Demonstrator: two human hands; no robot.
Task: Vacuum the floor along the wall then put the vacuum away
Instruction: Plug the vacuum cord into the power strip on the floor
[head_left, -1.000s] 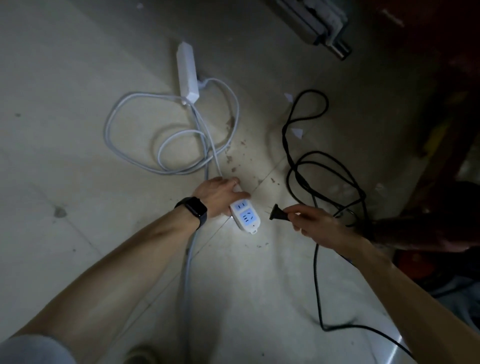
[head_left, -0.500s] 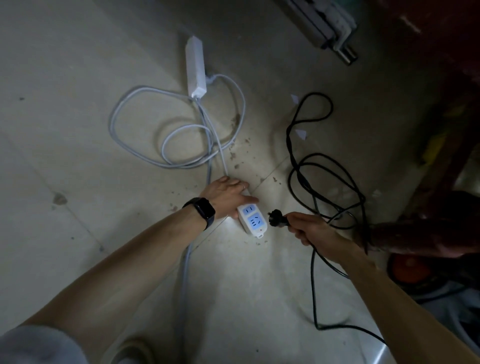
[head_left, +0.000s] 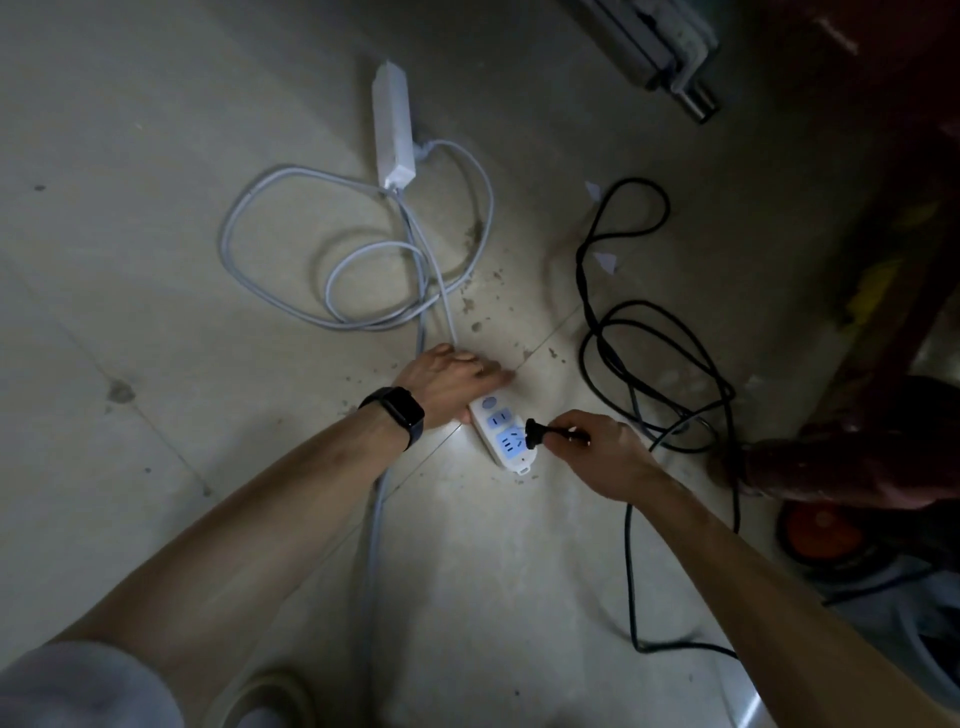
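Dim tile floor (head_left: 156, 260): left hand (head_left: 452, 379) presses down the white power strip (head_left: 501, 434) as right hand (head_left: 597, 447) pinches the black plug (head_left: 535, 434), which has closed the gap and now meets a socket (head_left: 513, 430), prongs possibly not yet seated. Vacuuming awaits power; black cord (head_left: 631, 545) trails to the vacuum (head_left: 821, 530), seemingly at right.

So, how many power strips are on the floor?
2. The near power strip lies partly under the left hand; the right hand holds a black plug at it. The far power strip lies beyond the white cable loops. None else visible.
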